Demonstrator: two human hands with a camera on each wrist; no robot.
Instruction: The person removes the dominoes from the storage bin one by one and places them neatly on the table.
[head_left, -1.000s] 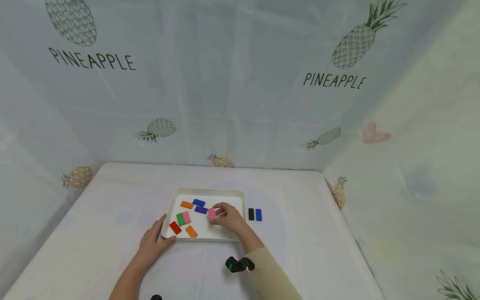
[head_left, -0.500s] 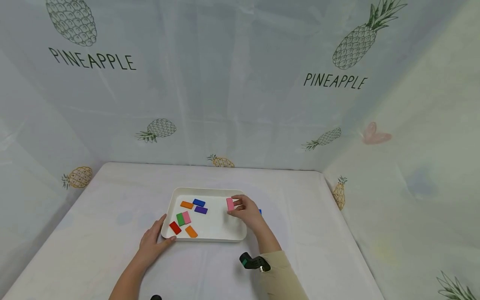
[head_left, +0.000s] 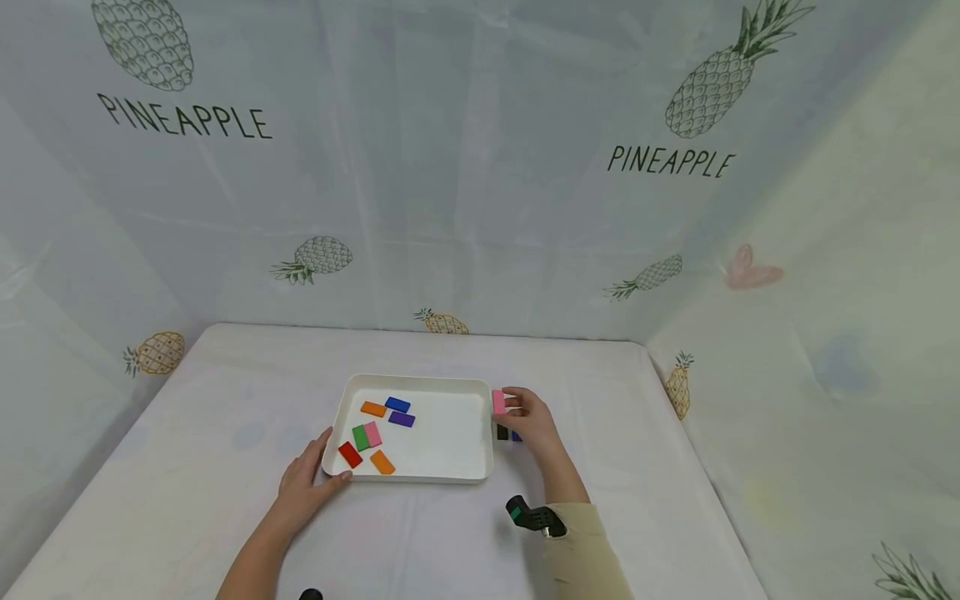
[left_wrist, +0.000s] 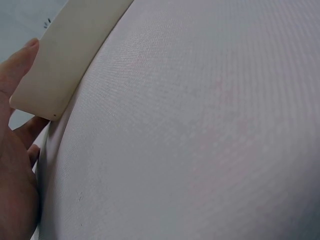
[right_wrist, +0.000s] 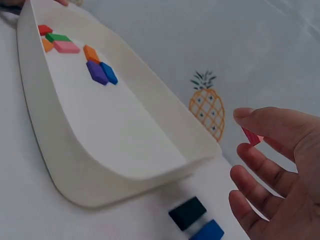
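Note:
My right hand [head_left: 534, 423] pinches a pink block [head_left: 498, 402] between thumb and fingers, just past the right edge of a white tray [head_left: 420, 480]. In the right wrist view only a sliver of the pink block [right_wrist: 251, 137] shows between the fingers. Beneath that hand a black block [head_left: 502, 432] and a blue block [right_wrist: 209, 231] lie side by side on the table; the hand partly covers them in the head view. At the tray's front left corner my left hand [head_left: 302, 483] rests with fingers fairly straight along the side and thumb against the front wall.
In the tray's left half lie a red block [head_left: 350, 454], a green block [head_left: 362, 438], a second pink block [head_left: 372, 434], two orange blocks, a purple block [head_left: 402, 419] and a blue block [head_left: 397, 405]. A white cloth covers the table [head_left: 420, 542]; pineapple-print fabric hangs behind.
My right hand has carried the pink block rightward from the tray's middle, over its right rim, to above the table outside. The left hand and the tray stay in place.

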